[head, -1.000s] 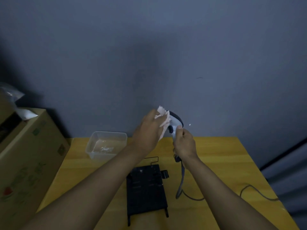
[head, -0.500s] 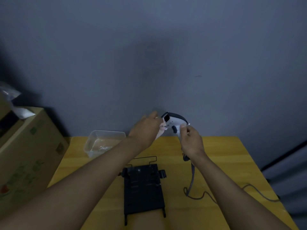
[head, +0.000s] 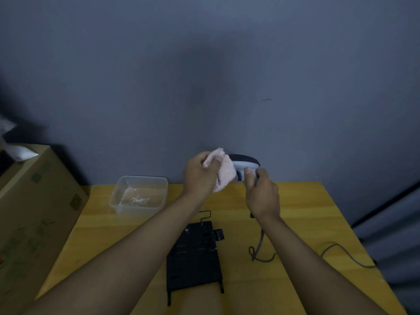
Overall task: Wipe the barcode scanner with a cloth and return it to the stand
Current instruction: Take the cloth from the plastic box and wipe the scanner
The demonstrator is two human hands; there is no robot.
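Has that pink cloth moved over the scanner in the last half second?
Yes. Half a second ago the cloth was mostly tucked behind the left hand; now it shows draped over the front end of the scanner, above the table's far edge.

Left hand (head: 200, 176) bringing the pink cloth (head: 223, 176) back up over the scanner (head: 245, 163) nose, cloth now showing again, right hand (head: 262, 193) tipping the scanner flatter

Dim room, low light. Wall (head: 227, 76) plain blue-grey, a faint mark right of centre and a soft shadow mid-wall. Yellow wooden counter (head: 295, 212) set against it. Cardboard box (head: 34, 201) stands at the counter's left end, white plastic on top. Far right: grey folds, possibly a curtain (head: 395, 223).
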